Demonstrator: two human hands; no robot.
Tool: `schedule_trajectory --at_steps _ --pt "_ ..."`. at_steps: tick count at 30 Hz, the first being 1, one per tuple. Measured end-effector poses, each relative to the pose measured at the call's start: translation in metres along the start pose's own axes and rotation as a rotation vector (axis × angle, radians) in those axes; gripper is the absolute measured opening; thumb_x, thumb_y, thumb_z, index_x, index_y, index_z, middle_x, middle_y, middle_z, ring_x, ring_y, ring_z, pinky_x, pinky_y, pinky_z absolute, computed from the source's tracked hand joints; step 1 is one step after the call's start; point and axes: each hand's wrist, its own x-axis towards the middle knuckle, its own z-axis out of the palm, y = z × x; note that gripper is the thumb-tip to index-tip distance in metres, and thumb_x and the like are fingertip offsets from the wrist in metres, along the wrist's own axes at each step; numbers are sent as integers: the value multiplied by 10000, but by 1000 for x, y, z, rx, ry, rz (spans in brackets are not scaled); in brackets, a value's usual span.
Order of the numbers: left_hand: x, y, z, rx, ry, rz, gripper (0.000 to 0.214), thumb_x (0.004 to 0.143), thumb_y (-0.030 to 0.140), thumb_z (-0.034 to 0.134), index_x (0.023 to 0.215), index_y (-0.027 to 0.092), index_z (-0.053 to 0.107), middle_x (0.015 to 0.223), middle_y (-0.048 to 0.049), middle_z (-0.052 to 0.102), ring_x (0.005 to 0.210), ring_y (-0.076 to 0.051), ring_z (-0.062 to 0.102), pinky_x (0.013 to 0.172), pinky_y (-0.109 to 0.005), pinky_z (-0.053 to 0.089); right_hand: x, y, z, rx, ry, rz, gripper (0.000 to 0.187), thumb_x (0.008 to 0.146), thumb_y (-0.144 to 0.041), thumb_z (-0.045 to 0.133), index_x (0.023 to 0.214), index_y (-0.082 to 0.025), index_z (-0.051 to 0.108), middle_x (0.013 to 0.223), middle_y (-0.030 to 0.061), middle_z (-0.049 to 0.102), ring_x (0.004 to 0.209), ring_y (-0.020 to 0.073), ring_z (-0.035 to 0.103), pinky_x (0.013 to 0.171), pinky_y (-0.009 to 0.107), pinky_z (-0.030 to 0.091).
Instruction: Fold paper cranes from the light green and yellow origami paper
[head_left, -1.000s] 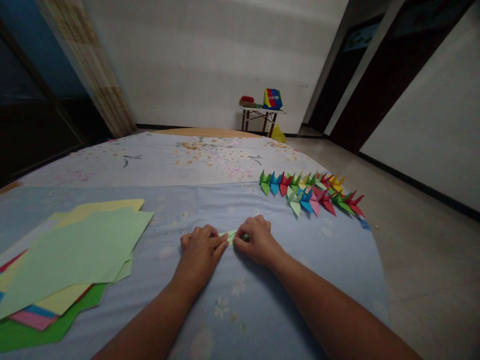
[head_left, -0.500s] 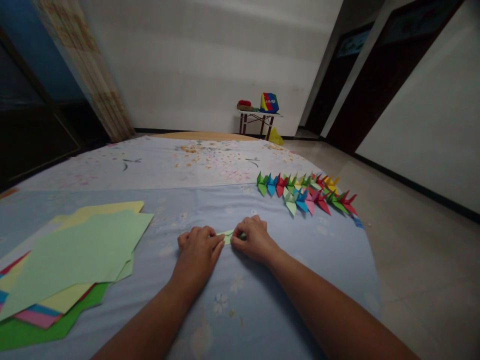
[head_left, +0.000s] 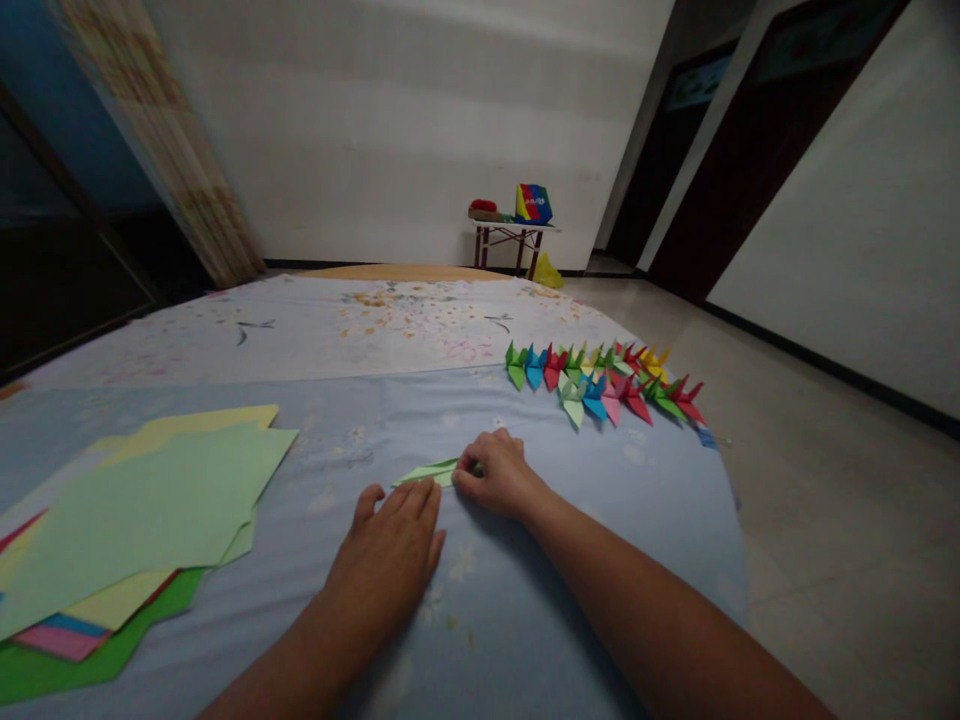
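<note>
A folded piece of light green paper (head_left: 431, 471) lies on the blue part of the tablecloth, its narrow point toward the left. My right hand (head_left: 495, 472) pinches its right end between thumb and fingers, and that end is hidden by them. My left hand (head_left: 401, 535) lies flat, fingers stretched out, with the fingertips at the paper's near edge. Whether they press on the paper or only touch its edge, I cannot tell.
Loose coloured paper sheets (head_left: 150, 500) are piled on the left, pale green on top. Folded paper cranes (head_left: 611, 400) in several colours stand in rows at the right. Beyond the table, a small stand (head_left: 514, 228) holds a colourful box (head_left: 533, 203).
My left hand has drawn back toward me and flattened, uncovering the left part of the folded paper. My right hand keeps its pinch on the right end. The view has shifted slightly.
</note>
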Motion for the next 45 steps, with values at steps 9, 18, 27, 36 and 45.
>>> schedule_trajectory --at_steps 9,18,27,36,45 --pt "5 -11 -6 -6 -66 25 431 825 108 356 1221 188 507 1267 -143 531 1115 -281 516 931 -542 260 2 1 2 -16 0 -26 179 797 -287 523 732 -191 660 782 50 591 839 191 441 725 318 260" --pt "4 -12 -9 -5 -79 38 485 767 97 399 1230 201 494 1271 -133 523 1110 -268 510 935 -518 256 2 3 2 7 4 -23 164 787 -311 546 721 -207 653 778 34 591 845 189 448 712 311 252" --pt "6 -5 -10 0 -70 25 469 763 86 382 1207 160 512 1215 -137 556 1116 -266 495 941 -497 262 -2 0 5 19 53 -10 104 751 -301 575 755 -210 625 798 23 571 876 193 435 760 321 263" --pt "6 -1 -7 36 -46 17 474 782 86 373 1238 147 485 1181 -125 578 1078 -263 507 947 -485 259 -7 -5 11 -28 244 2 314 699 -417 642 900 -199 537 993 63 513 994 239 394 879 372 289" --pt "5 -1 -9 27 -66 3 465 777 84 381 1220 156 502 1217 -131 558 1102 -260 501 946 -487 267 -9 3 6 5 156 128 330 697 -395 651 946 -217 530 1091 74 486 1060 257 379 879 399 306"
